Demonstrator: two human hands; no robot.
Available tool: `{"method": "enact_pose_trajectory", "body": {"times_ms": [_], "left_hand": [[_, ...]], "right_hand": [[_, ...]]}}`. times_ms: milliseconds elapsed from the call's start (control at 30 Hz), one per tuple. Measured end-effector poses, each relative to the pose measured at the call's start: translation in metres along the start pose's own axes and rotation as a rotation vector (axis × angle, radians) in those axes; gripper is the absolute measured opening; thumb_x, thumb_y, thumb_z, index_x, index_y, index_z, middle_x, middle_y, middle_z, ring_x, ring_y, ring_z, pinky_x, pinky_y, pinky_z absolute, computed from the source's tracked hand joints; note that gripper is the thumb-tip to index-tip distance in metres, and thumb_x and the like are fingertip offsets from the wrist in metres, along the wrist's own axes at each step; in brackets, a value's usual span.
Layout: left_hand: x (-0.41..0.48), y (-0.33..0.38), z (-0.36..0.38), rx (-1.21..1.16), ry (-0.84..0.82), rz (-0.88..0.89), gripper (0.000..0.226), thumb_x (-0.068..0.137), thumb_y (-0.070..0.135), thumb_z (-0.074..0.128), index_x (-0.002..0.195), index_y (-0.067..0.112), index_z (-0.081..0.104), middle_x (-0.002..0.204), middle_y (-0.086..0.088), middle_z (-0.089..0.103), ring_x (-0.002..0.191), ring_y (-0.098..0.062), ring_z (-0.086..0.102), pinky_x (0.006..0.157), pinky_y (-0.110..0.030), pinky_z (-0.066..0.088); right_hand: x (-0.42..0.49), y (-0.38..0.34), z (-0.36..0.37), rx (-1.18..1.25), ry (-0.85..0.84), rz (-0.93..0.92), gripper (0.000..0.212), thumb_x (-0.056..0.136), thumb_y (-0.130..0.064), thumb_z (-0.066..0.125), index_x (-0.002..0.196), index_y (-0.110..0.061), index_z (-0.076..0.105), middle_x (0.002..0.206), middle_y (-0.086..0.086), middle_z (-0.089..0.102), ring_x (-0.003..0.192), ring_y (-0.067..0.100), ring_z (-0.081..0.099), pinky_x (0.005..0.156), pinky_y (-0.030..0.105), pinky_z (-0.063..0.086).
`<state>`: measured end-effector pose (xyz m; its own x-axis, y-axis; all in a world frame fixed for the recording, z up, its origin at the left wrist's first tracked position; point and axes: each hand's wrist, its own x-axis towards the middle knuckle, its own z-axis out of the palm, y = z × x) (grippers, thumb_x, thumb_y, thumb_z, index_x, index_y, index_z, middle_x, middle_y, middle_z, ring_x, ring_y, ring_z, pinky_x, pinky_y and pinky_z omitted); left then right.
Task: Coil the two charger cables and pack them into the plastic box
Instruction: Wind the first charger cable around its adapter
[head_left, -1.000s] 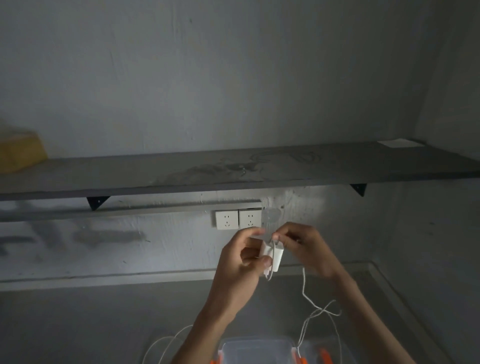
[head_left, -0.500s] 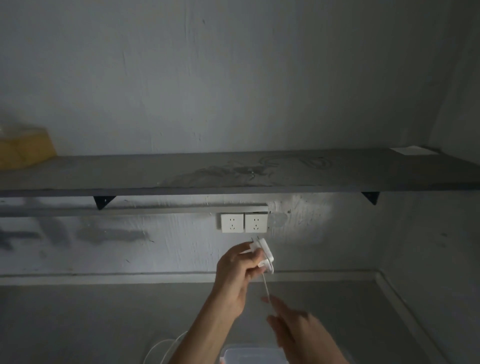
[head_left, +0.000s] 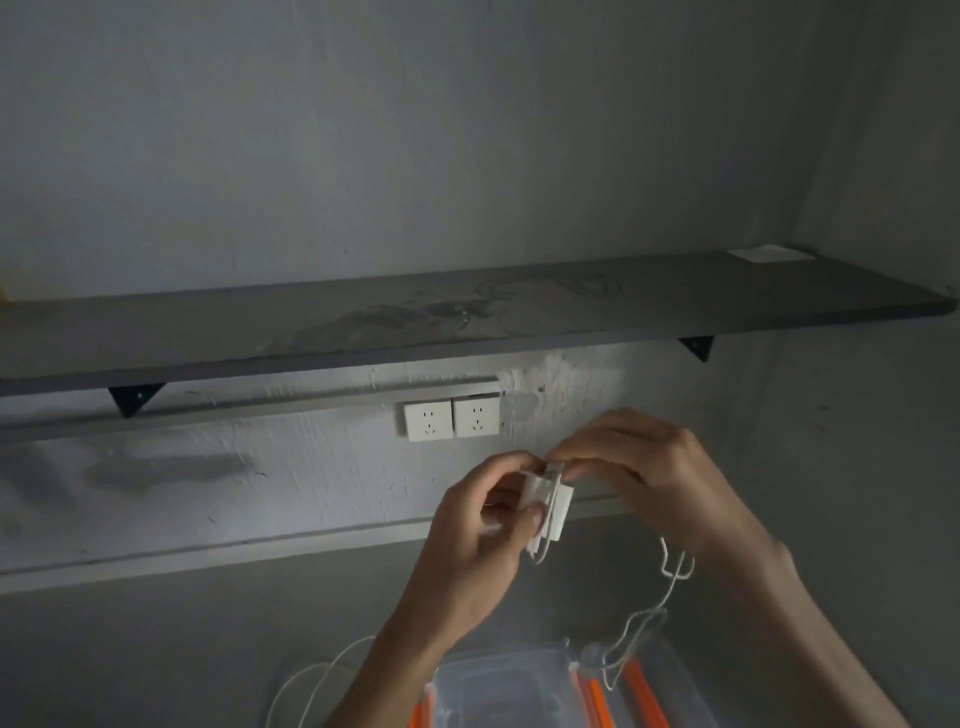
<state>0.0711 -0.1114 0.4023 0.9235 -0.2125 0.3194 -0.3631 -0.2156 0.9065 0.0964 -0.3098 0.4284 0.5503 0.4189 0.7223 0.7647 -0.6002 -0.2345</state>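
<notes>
Charger (head_left: 550, 503) between both hands (head_left: 483, 525).

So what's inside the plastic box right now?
The plastic box looks see-through; no coiled cable shows inside it, though both forearms hide much of it. One white cable dangles above it, another lies left of it.

1. Wall sockets (head_left: 451, 419): under the shelf (head_left: 467, 322), mid-wall.
2. Charger (head_left: 549, 501): below and right of sockets, between left hand (head_left: 480, 540) and right hand (head_left: 649, 478).
3. Cable (head_left: 644, 618): hangs from the charger toward the plastic box (head_left: 519, 686), far below the sockets.
4. Second cable (head_left: 311, 686): left of the box.
</notes>
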Motion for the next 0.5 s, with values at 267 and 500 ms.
{"method": "enact_pose_trajectory", "body": {"times_ms": [267,500], "left_hand": [[-0.009,0.01,-0.015,-0.058,-0.054,0.026,0.031,0.081,0.004,0.065,0.107,0.021,0.069,0.095,0.003,0.073,0.091,-0.009,0.068,0.082,-0.017,0.052],[-0.008,-0.008,-0.012,-0.175,-0.056,-0.252,0.029,0.083,-0.003,0.069,0.098,0.022,0.072,0.078,0.005,0.069,0.078,-0.01,0.066,0.071,-0.019,0.052]], "right_hand": [[0.002,0.003,0.034,0.611,0.163,0.458,0.009,0.078,-0.018,0.07,0.086,-0.018,0.072,0.081,-0.011,0.074,0.072,-0.003,0.067,0.068,0.009,0.048],[-0.035,0.008,0.096,0.729,0.398,0.76,0.012,0.084,-0.01,0.07,0.08,-0.02,0.076,0.078,-0.001,0.076,0.072,0.007,0.069,0.07,0.021,0.052]]}}
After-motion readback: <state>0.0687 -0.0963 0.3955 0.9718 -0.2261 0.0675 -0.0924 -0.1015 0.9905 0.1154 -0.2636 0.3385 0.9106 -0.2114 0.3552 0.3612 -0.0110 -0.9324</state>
